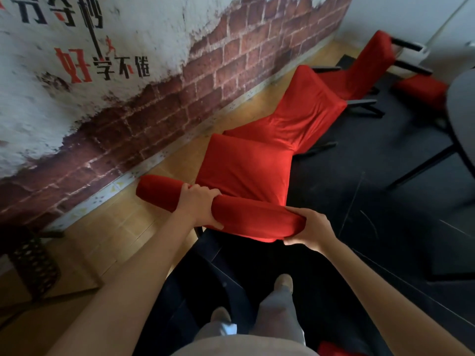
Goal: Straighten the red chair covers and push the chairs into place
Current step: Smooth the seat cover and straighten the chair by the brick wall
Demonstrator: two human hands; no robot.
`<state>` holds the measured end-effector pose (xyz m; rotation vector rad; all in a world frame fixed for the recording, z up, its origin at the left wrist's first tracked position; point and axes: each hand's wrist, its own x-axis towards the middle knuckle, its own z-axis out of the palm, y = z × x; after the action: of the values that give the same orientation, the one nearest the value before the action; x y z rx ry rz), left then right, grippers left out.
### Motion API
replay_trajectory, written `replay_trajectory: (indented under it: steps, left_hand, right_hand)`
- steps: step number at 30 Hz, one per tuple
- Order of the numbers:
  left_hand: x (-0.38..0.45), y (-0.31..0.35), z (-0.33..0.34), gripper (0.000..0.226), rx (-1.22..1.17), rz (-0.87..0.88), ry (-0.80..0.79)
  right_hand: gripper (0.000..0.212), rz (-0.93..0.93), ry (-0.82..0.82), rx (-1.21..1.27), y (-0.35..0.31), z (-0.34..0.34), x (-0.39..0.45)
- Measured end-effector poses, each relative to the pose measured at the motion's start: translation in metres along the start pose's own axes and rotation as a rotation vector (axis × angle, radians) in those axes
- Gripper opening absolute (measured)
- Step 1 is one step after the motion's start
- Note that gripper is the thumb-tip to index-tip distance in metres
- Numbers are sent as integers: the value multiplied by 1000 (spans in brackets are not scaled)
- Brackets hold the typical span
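Both hands are on the top of the nearest chair's backrest: the left hand curls over the padded top edge near its middle, thumb underneath, while the right hand pinches the red chair cover at the backrest's right corner, fingers closed on the fabric. The floor changes underfoot, from tan wooden boards along the wall to dark carpet beneath the chairs. A brick-patterned wall with peeling white plaster and painted characters runs alongside. The nearest chair stands just beside that wall, its cover smooth and stretchy over the square seat, rounded like a bolster over the backrest. A second covered chair sits just beyond it, a third further off, near a dark table edge.
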<state>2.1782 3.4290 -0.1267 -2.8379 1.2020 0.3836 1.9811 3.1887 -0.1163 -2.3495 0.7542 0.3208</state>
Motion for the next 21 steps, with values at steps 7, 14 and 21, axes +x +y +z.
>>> replay_trajectory:
  steps: [7,14,21]
  left_hand:
    - [2,26,-2,89,50,111,-80]
    - [-2,29,-7,87,22,96,-107]
    - [-9,30,1,92,35,88,-67]
  right_hand:
    - [98,113,31,54,26,15,-37]
    - [97,108,16,84,25,15,-39]
    - [99,92,2,75,30,13,-40]
